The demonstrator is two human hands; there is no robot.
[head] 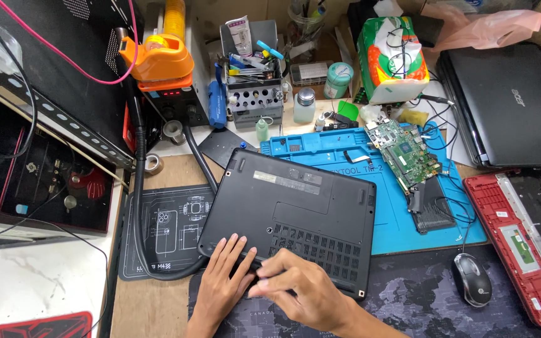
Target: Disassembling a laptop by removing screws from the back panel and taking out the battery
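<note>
Cluttered wooden workbench (158,310): at lower centre, left hand (222,281) lies flat, fingers open, and right hand (295,286) curls loosely, gripping nothing, on the near edge of an upturned black plastic laptop (295,209). Blue silicone mat (402,216) beyond; black mouse (471,279) lower right.

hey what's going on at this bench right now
A person has a black laptop lying upside down, partly on a blue work mat. Both hands are at its near edge: the left hand rests flat on the corner, and the right hand presses beside it. A green circuit board lies on the mat.
</note>
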